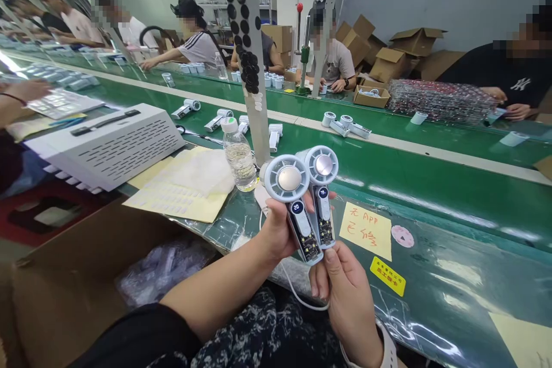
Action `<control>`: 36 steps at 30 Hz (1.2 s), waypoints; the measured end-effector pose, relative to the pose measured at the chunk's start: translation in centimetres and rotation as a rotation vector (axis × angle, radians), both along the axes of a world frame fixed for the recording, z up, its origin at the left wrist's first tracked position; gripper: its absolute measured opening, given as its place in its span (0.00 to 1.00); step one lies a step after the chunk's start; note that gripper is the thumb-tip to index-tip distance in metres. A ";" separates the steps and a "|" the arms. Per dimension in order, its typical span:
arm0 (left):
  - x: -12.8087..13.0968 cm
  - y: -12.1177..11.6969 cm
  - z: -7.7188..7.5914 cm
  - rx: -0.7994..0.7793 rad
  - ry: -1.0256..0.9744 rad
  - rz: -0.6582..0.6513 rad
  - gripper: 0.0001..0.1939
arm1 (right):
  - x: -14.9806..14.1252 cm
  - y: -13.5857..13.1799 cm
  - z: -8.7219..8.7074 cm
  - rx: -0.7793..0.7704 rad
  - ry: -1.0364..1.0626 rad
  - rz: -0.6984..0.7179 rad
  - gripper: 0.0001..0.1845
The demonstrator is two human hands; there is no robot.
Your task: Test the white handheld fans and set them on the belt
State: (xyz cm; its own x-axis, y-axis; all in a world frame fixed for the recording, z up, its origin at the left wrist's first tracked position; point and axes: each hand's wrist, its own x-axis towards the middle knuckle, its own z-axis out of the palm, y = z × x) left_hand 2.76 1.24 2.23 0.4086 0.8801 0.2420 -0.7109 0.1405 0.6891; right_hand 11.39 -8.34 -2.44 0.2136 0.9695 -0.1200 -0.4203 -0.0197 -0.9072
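Two light-blue handheld fans are held up side by side in front of me. On the left fan (288,179) a small round display reads 20, and on the right fan (324,207) it seems to read 79. Both handles show a bare circuit board under a clear cover. My left hand (278,230) is closed around the handles, its fingers mostly behind them. With thumb and bent fingers, my right hand (340,276) grips the bottom end of the right fan. A white cable (295,293) loops down beside my right hand; whether it is held there is hidden.
A water bottle (238,158) stands left of a metal post (254,121). Yellow sheets (190,207) and a vented white case (116,144) lie to the left, above a cardboard box (86,276). More fans (345,123) rest on the green conveyor (414,169); co-workers sit beyond.
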 end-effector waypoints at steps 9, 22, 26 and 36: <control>-2.0 1.8 0.8 -0.047 0.122 0.231 0.38 | 2.2 -0.3 1.4 0.219 -0.532 0.118 0.22; -14.0 -0.9 -2.1 -0.110 0.549 0.098 0.37 | -0.8 13.3 -1.0 0.173 -1.464 0.285 0.06; -15.9 -0.8 -2.9 -0.203 0.505 0.065 0.32 | -1.7 14.0 -1.2 0.236 -1.360 0.214 0.08; -9.6 -0.5 -3.8 -0.272 0.068 -0.407 0.34 | 1.3 9.4 3.7 0.362 -0.445 0.175 0.12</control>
